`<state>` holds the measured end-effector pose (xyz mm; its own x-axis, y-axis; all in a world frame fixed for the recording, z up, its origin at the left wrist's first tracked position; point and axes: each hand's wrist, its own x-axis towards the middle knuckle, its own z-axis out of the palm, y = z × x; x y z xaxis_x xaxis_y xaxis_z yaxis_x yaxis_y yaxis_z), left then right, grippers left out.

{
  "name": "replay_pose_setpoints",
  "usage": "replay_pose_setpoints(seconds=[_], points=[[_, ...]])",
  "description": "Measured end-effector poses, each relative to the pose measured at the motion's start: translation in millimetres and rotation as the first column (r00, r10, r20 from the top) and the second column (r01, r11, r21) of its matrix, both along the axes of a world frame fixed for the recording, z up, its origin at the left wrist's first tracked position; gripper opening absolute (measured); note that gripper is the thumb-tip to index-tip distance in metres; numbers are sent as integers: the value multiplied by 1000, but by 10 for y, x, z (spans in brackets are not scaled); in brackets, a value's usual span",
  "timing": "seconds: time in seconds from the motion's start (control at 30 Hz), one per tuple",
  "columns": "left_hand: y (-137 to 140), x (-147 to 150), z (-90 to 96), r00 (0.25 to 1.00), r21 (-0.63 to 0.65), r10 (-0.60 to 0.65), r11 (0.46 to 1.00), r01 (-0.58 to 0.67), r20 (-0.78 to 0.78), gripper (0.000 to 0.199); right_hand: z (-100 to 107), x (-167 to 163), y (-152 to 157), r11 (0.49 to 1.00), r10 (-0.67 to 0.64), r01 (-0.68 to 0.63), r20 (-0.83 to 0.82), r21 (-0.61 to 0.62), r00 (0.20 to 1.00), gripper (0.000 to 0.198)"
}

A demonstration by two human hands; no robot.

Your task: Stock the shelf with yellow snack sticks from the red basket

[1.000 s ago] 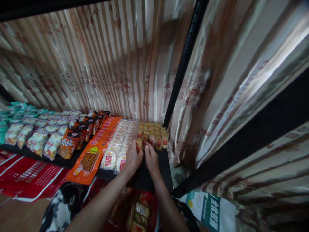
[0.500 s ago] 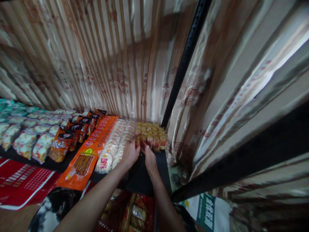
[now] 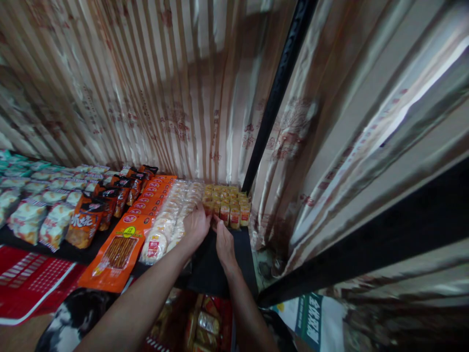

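Small yellow snack packs (image 3: 234,215) with red labels stand in tight rows at the right end of the black shelf (image 3: 208,271). My left hand (image 3: 198,227) is at the front left corner of these rows. Its fingers are curled around one of the small packs, which they largely hide. Close beside it, my right hand (image 3: 224,242) points forward with its fingers stretched out, the tips near the front of the same packs. Flat white round crackers in clear wrap (image 3: 156,244) lie in columns just left of my left hand, partly covered by it.
Orange bags of stick snacks (image 3: 117,254), brown-orange bags (image 3: 86,220) and white bags (image 3: 27,215) line the shelf leftward. A black post (image 3: 273,112) rises at the corner before a curtain (image 3: 176,98). A red basket (image 3: 32,283) stands lower left; more yellow packs (image 3: 205,322) lie below.
The view has shifted slightly, so the shelf sits a little further left. My hands stay at the front of the yellow packs, and my right hand has drawn back a little from them.
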<state>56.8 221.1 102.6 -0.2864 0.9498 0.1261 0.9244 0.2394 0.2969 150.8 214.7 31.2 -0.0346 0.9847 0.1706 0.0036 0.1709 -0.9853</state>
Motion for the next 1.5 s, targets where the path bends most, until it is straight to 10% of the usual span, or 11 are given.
replay_pose_setpoints(seconds=[1.5], points=[[261, -87, -14, 983, -79, -182, 981, 180, -19, 35, 147, 0, -86, 997, -48, 28, 308, 69, 950, 57]])
